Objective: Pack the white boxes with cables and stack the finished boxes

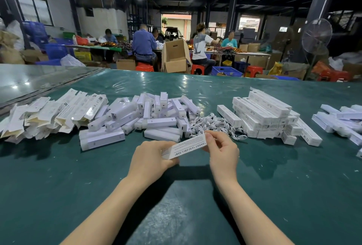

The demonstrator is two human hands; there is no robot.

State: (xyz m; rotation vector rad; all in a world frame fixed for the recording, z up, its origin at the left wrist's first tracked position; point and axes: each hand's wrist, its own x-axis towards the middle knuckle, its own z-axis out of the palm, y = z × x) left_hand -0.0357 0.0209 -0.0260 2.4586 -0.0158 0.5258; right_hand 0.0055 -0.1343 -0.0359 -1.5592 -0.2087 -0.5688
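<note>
A long white box (186, 145) printed "SMART SENSOR LAMP" is held between both hands above the green table (58, 186). My left hand (150, 158) grips its near end. My right hand (222, 149) pinches its far end with thumb and fingers. Just behind lies a tangle of white cables (213, 123). A neat stack of closed white boxes (266, 115) stands at the right of the cables. A loose heap of white lamp units (148, 115) lies at the left of them.
Flat unfolded box sleeves (45, 115) are piled at the far left. More white boxes (340, 121) lie at the right edge. Beyond the table, several people sit at work benches among cardboard cartons (174, 56), red stools and a standing fan (316, 36).
</note>
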